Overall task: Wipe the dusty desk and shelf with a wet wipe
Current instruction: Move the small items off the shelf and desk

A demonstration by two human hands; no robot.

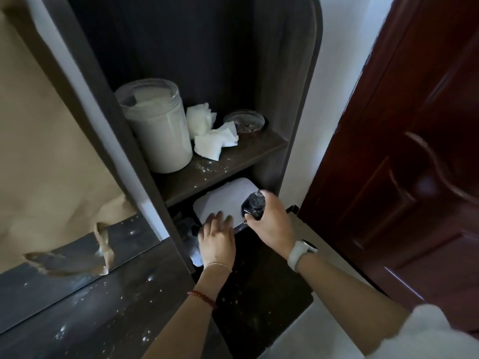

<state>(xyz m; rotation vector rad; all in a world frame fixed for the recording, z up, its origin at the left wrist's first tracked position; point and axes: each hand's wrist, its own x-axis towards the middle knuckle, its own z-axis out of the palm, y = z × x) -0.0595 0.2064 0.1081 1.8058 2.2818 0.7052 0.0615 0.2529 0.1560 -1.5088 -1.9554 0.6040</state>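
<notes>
A dark wooden shelf unit stands beside the desk. Its upper shelf (225,164) carries white dust specks, a white tub (158,125), crumpled white wipes (212,133) and a small clear lidded dish (245,121). On the lower shelf (259,281), also dusty, lies a flat white device (228,200). My left hand (217,239) rests on the device's front edge, fingers apart. Just right of it, my right hand (272,224) grips a small dark bottle (255,204) above the device. The dusty dark desk top (98,307) is at lower left.
A mirror (77,255) covered with torn brown paper (44,151) stands behind the desk. A dark red wooden door (401,151) is at the right, next to a white wall. A pale object sits partly hidden at the lower shelf's left side, behind my left hand.
</notes>
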